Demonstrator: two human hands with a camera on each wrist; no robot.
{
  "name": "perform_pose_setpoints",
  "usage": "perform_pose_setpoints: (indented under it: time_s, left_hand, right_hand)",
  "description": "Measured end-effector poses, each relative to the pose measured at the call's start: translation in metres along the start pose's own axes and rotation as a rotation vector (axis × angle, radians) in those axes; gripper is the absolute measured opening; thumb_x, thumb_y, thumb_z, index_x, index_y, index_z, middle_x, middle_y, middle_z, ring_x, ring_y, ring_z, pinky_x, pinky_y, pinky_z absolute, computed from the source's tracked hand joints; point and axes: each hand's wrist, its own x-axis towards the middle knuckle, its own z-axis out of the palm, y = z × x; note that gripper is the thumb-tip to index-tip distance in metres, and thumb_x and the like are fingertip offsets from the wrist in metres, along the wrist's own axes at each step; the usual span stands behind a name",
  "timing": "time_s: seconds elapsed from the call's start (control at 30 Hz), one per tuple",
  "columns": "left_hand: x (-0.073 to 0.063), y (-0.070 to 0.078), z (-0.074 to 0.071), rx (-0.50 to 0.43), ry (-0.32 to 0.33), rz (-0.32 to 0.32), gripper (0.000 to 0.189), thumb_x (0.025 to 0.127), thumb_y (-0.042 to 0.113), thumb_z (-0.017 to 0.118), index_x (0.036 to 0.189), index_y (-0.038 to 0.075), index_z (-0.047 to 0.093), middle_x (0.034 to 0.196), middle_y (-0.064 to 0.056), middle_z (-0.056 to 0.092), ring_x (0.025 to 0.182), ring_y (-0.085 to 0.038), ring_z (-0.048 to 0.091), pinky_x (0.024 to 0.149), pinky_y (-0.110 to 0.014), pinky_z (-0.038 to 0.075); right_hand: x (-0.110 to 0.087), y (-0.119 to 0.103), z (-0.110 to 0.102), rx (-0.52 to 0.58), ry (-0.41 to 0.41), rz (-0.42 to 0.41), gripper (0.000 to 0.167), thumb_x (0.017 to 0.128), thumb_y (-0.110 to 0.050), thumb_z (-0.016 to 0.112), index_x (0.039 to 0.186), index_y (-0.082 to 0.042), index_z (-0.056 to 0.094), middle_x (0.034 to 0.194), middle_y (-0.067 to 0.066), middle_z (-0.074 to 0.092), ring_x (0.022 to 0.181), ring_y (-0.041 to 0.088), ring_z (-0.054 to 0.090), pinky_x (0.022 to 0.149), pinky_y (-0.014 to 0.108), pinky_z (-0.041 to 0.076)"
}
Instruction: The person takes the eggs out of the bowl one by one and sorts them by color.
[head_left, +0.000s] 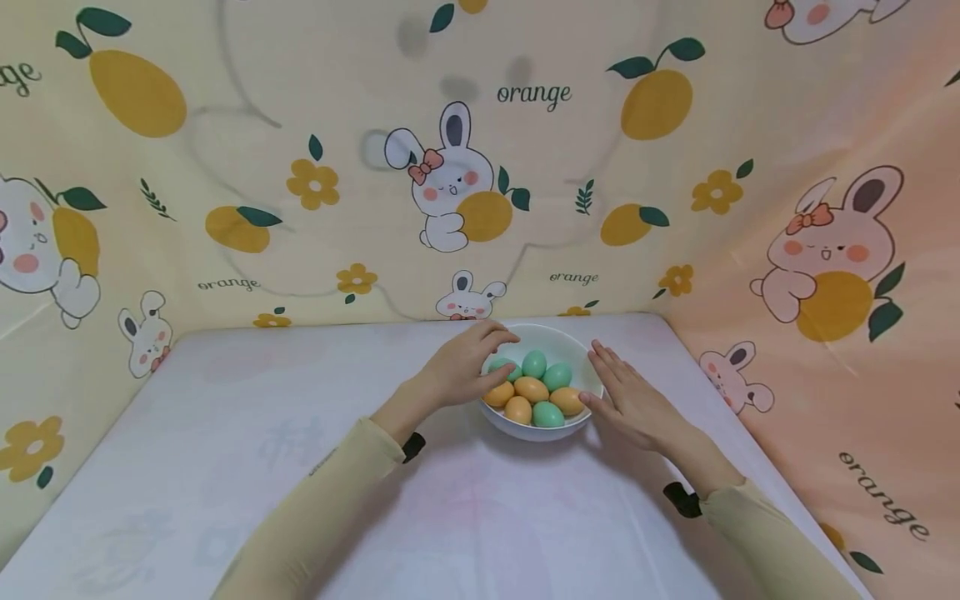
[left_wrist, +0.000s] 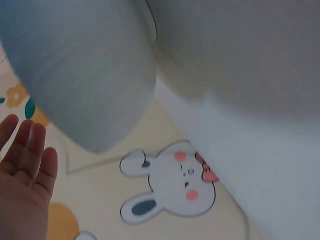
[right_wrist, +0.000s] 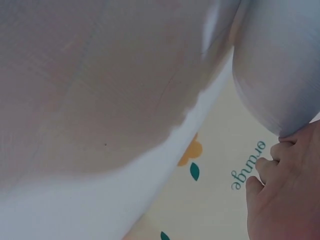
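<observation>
A white bowl [head_left: 538, 434] stands at the back of the table, holding several green eggs [head_left: 534, 364] and several orange eggs [head_left: 532, 389]. At the bowl's left side is my left hand [head_left: 465, 365], its fingers loosely bent over the rim and the thumb above the eggs. My right hand [head_left: 637, 404] lies along the right side, fingers straight against or close to the rim. In the left wrist view the bowl's outer wall [left_wrist: 90, 75] rises beside the left fingers [left_wrist: 37, 145]. The right wrist view shows the right hand [right_wrist: 290, 185] at the bowl's underside [right_wrist: 275, 65].
A white cloth [head_left: 465, 517] covers the table. Behind it hangs a curtain [head_left: 360, 233] printed with rabbits and oranges, which continues along the right side [head_left: 787, 450]. Both wrists wear black straps [head_left: 682, 500].
</observation>
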Motion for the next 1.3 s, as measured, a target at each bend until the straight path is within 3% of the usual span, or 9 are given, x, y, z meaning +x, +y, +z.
perform_pose_setpoints:
  time_s: [0.27,0.43,0.8,1.13,1.3]
  left_hand:
    - [0.021,0.002,0.020,-0.139,-0.237,-0.061,0.039,0.102,0.027,0.067,0.135,0.008,0.064,0.133,-0.003,0.057,0.106,-0.019,0.063,0.089,-0.028,0.053]
    - [0.031,0.003,0.028,-0.140,-0.351,-0.050,0.037,0.102,0.028,0.067,0.134,0.009,0.067,0.130,-0.006,0.060,0.104,-0.020,0.061,0.089,-0.027,0.051]
    - [0.050,-0.002,0.041,0.042,-0.468,0.032,0.026,0.101,0.031,0.069,0.124,0.019,0.076,0.123,0.001,0.065,0.112,-0.014,0.060,0.104,-0.027,0.046]
    - [0.058,-0.002,0.043,0.080,-0.543,0.034,0.031,0.101,0.033,0.071,0.129,0.021,0.074,0.124,0.002,0.066,0.110,-0.011,0.059,0.105,-0.026,0.046]
    - [0.057,0.002,0.046,0.109,-0.563,0.034,0.036,0.102,0.037,0.067,0.136,0.023,0.071,0.131,0.001,0.066,0.119,-0.014,0.061,0.111,-0.030,0.044]
  right_hand:
    - [0.000,0.001,0.000,0.005,0.001,0.005,0.081,0.109,-0.052,0.044,0.164,0.002,0.018,0.173,0.016,0.009,0.158,0.040,0.012,0.126,0.058,0.016]
    - [-0.001,0.000,0.001,0.006,0.004,0.001,0.081,0.109,-0.051,0.044,0.164,0.002,0.018,0.173,0.017,0.009,0.158,0.041,0.013,0.126,0.057,0.017]
    - [-0.001,-0.001,0.000,0.018,0.003,0.001,0.080,0.109,-0.051,0.044,0.164,0.001,0.018,0.174,0.016,0.009,0.158,0.040,0.013,0.126,0.058,0.016]
    - [-0.001,-0.001,0.001,0.012,0.005,0.008,0.080,0.109,-0.051,0.043,0.165,0.001,0.016,0.174,0.014,0.008,0.158,0.039,0.013,0.126,0.057,0.016]
    - [0.000,-0.001,0.001,0.010,-0.007,0.016,0.080,0.109,-0.052,0.042,0.165,0.000,0.016,0.174,0.014,0.007,0.158,0.039,0.012,0.126,0.057,0.016]
